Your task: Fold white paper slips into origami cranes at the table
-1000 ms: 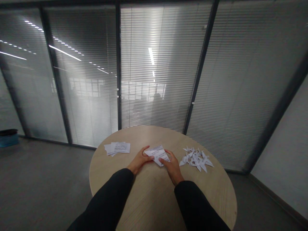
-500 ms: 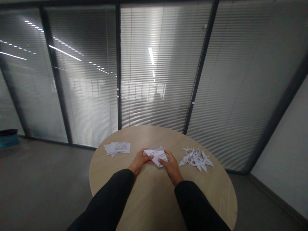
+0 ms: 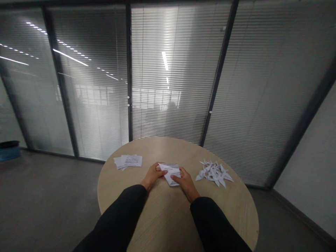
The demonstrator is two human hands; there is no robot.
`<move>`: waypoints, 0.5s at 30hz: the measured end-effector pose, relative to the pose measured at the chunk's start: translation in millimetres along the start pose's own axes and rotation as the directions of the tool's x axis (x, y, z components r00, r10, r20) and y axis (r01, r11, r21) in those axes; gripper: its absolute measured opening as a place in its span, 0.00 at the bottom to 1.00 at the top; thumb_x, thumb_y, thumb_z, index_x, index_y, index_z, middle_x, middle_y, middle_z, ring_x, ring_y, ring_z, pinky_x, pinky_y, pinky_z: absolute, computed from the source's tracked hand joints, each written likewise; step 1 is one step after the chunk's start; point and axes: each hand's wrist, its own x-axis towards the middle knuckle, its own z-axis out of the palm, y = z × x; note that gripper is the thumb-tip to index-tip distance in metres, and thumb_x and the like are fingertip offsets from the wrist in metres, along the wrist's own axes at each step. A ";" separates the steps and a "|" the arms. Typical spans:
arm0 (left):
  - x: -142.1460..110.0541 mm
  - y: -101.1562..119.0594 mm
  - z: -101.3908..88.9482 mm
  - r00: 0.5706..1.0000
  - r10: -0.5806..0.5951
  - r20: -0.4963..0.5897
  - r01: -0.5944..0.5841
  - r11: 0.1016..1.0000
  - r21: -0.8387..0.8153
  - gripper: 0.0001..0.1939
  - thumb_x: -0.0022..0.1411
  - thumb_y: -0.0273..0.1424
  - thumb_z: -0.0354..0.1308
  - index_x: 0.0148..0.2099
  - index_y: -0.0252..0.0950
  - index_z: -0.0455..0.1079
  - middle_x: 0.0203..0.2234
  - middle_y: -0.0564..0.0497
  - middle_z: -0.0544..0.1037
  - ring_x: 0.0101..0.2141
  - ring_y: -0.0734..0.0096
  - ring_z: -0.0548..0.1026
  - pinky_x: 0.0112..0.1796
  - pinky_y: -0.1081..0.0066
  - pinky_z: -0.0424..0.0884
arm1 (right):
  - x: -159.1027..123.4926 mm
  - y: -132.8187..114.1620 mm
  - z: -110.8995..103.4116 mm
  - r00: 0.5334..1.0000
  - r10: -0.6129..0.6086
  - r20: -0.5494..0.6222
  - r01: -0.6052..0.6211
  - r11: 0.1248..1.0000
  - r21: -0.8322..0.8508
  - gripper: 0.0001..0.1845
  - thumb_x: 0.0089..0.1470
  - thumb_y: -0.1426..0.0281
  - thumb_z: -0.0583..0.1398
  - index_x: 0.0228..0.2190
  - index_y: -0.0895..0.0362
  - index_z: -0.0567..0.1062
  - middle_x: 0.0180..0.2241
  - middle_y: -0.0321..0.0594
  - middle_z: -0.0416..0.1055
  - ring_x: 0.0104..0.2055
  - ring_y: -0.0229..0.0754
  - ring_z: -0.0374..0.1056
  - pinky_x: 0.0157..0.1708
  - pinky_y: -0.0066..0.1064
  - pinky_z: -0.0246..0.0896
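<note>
Between my hands, over the middle of the round table, is a folded sheet of printed paper (image 3: pixel 171 169), white with dark lines of text. My left hand (image 3: pixel 154 175) grips its left side, thumb on top and fingers behind. On the right side my right hand (image 3: pixel 185 180) pinches the lower part, its thumb lying across the paper. Fingers behind the sheet are partly hidden. To the left lies a small stack of printed paper sheets (image 3: pixel 132 161). A pile of folded white paper cranes (image 3: pixel 214 173) sits to the right of my right hand.
The round wooden table (image 3: pixel 162 224) stands close to a glass partition with blinds (image 3: pixel 173 115) along its far side. A blue bin (image 3: pixel 9 151) is on the grey floor (image 3: pixel 52 196) at the far left. A white wall (image 3: pixel 312 164) rises at the right.
The folded paper has turned in my hands, so its lower tip has become a flatter edge. Both hands have barely shifted. The stack and the cranes are unchanged.
</note>
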 end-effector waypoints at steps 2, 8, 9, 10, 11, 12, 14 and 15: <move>-1.1 0.8 1.3 1.000 -0.009 0.022 0.008 1.000 0.019 0.32 0.35 0.31 0.72 0.44 0.29 0.65 0.29 0.42 0.80 0.28 0.63 0.77 0.30 0.68 0.73 | -1.1 -1.2 0.4 1.000 -0.006 0.019 0.006 1.000 -0.008 0.27 0.33 0.63 0.69 0.38 0.57 0.69 0.34 0.41 0.77 0.34 0.49 0.73 0.33 0.38 0.67; -4.5 2.4 3.7 0.999 -0.014 0.052 0.011 0.998 0.057 0.33 0.36 0.33 0.71 0.45 0.31 0.64 0.29 0.43 0.80 0.27 0.64 0.77 0.30 0.68 0.72 | -1.3 -0.4 0.3 0.999 -0.026 0.034 0.027 0.998 -0.053 0.29 0.30 0.64 0.70 0.37 0.58 0.70 0.36 0.42 0.76 0.37 0.50 0.72 0.37 0.39 0.67; -4.5 2.3 3.7 0.998 -0.015 0.054 0.011 0.998 0.064 0.33 0.36 0.33 0.71 0.45 0.31 0.64 0.29 0.43 0.80 0.27 0.64 0.77 0.30 0.68 0.72 | -1.0 0.4 0.1 0.999 -0.030 0.035 0.032 0.998 -0.050 0.29 0.30 0.65 0.70 0.37 0.58 0.70 0.36 0.42 0.76 0.38 0.50 0.72 0.37 0.40 0.67; -4.5 2.1 3.6 0.999 -0.012 0.053 0.008 0.997 0.072 0.32 0.36 0.34 0.71 0.44 0.31 0.64 0.28 0.44 0.80 0.26 0.64 0.77 0.29 0.69 0.72 | -0.6 1.4 -0.2 0.999 -0.037 0.037 0.038 0.998 -0.045 0.30 0.29 0.65 0.70 0.37 0.58 0.70 0.36 0.42 0.76 0.38 0.50 0.72 0.38 0.40 0.67; -4.4 1.9 3.6 0.999 -0.008 0.053 0.004 0.997 0.077 0.31 0.36 0.35 0.71 0.43 0.31 0.65 0.27 0.44 0.80 0.26 0.65 0.77 0.29 0.69 0.71 | -0.2 2.3 -0.5 0.998 -0.046 0.036 0.047 0.998 -0.041 0.30 0.29 0.65 0.71 0.37 0.57 0.70 0.36 0.42 0.76 0.38 0.50 0.72 0.38 0.41 0.67; -4.4 1.9 3.6 0.999 -0.002 0.054 -0.002 0.997 0.082 0.29 0.37 0.35 0.71 0.41 0.31 0.65 0.27 0.45 0.80 0.25 0.65 0.77 0.29 0.70 0.71 | 0.1 3.2 -0.8 0.998 -0.055 0.033 0.057 0.998 -0.038 0.30 0.29 0.66 0.71 0.37 0.58 0.70 0.35 0.42 0.76 0.38 0.50 0.72 0.38 0.41 0.67; -4.9 2.3 4.1 0.998 0.007 0.059 -0.012 0.996 0.084 0.26 0.38 0.36 0.70 0.38 0.31 0.65 0.26 0.44 0.79 0.25 0.65 0.77 0.29 0.70 0.71 | 0.7 4.7 -1.5 0.997 -0.067 0.024 0.068 0.997 -0.035 0.29 0.29 0.66 0.71 0.37 0.58 0.70 0.34 0.41 0.76 0.37 0.50 0.72 0.37 0.40 0.67; -5.5 2.8 4.5 0.998 0.010 0.060 -0.015 0.996 0.083 0.25 0.38 0.37 0.70 0.37 0.32 0.65 0.26 0.44 0.79 0.26 0.66 0.77 0.29 0.70 0.71 | 1.0 5.3 -1.8 0.998 -0.067 0.022 0.067 0.997 -0.034 0.29 0.29 0.66 0.71 0.37 0.58 0.70 0.34 0.41 0.76 0.37 0.50 0.72 0.37 0.40 0.67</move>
